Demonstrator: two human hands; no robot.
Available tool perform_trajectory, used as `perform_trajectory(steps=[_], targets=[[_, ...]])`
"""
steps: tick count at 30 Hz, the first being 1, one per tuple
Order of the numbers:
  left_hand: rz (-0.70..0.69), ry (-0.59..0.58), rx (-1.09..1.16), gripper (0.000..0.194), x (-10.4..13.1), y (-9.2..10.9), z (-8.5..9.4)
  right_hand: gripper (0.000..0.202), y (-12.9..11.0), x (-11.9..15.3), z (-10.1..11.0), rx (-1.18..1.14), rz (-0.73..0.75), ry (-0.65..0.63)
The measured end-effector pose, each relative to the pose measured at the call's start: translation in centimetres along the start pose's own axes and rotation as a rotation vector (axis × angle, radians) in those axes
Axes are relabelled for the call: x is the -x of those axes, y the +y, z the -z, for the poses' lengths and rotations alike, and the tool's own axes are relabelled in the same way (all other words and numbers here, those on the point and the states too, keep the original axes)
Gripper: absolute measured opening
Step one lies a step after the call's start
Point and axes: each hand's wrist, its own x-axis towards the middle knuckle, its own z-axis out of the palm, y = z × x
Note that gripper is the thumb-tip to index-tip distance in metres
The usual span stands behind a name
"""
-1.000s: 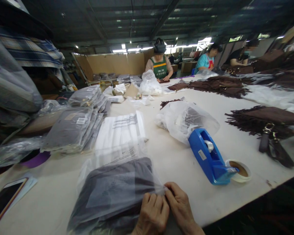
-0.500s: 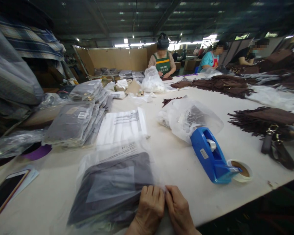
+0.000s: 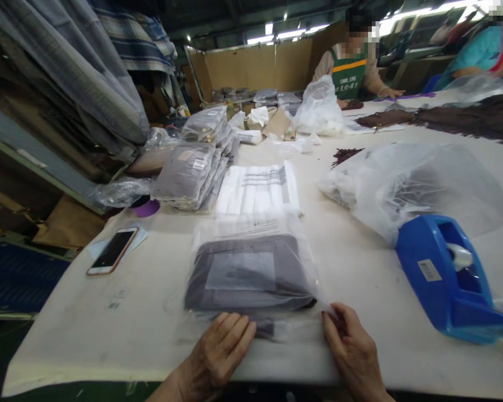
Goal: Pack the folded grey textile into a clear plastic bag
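Observation:
A dark folded item in a clear plastic bag (image 3: 251,273) lies flat on the white table in front of me, with a pale rectangle showing on it. My left hand (image 3: 230,346) is at the bag's near edge, its fingers curled together over the plastic. At the near right corner my right hand (image 3: 347,340) pinches the plastic between thumb and fingers. Just beyond the bag is a stack of white printed plastic bags (image 3: 257,190).
A blue tape dispenser (image 3: 444,279) stands right, before a large clear bag (image 3: 419,184). Packed grey bags (image 3: 188,173) are piled left, near a phone (image 3: 114,250) and purple tape roll (image 3: 146,207). A person in a green apron (image 3: 349,78) is across the table.
My hands have moved apart, the left along the near edge, the right at the corner. The view has turned left, so the table's things appear shifted right.

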Motion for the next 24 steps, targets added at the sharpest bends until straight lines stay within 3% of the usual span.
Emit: perform_trajectory(steps=[4,8,10,13,16,24], targets=[[-0.007,0.035,-0.038,0.034,-1.2,-1.3,-0.5,0.023,-0.2,0.0,-0.5,0.084,0.09,0.088],[0.075,0.139,-0.054,0.03,-3.5,-1.4,-1.6,0.012,-0.3,-0.1,-0.5,0.108,0.329,-0.012],[0.066,0.144,-0.052,0.029,-3.7,-1.1,-2.1,0.01,-0.7,-0.3,-0.5,0.19,0.443,0.068],[0.058,0.119,-0.082,0.029,-3.2,-0.4,-2.5,0.024,-2.0,-1.1,-0.8,0.348,0.653,0.225],[0.079,0.121,-0.115,0.03,-2.2,0.5,-2.8,0.029,-3.9,-2.3,-1.9,0.364,0.815,0.146],[0.138,0.139,-0.077,0.036,-0.5,1.9,-3.0,0.03,-8.1,-3.7,-6.4,0.17,1.051,-0.117]])
